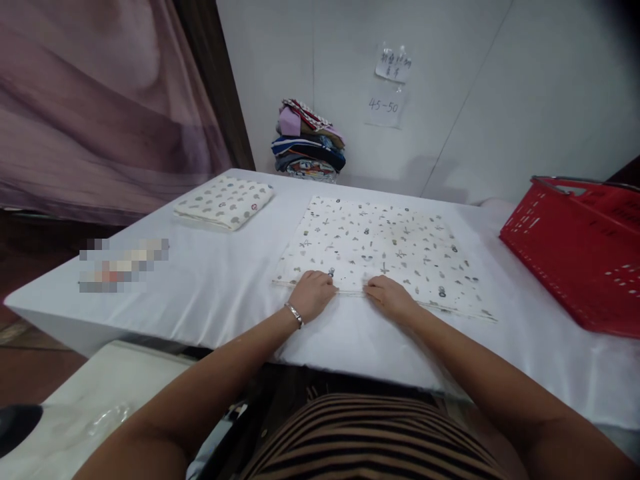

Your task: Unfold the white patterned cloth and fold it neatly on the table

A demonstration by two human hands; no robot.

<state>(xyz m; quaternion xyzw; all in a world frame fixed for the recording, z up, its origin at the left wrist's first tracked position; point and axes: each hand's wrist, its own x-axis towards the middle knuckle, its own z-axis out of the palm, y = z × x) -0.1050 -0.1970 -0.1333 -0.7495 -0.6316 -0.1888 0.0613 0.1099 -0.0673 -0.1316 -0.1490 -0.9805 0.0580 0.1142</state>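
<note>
A white cloth (380, 243) with small grey and dark printed figures lies folded flat in layers on the table. At its near edge, my left hand (314, 295) is closed on the cloth, a silver bracelet round the wrist. A short way to the right, my right hand (390, 298) pinches the same edge, its fingers curled over the layers. A smaller folded cloth (225, 203) with grey spots rests at the far left of the table, apart from both hands.
White fabric covers the table (210, 287). A red plastic basket (575, 253) stands on the right. Beyond the far edge rises a pile of folded fabrics (310, 143) against the wall. A blurred-out item (125, 265) lies near the left edge. A purple curtain (110, 100) hangs at left.
</note>
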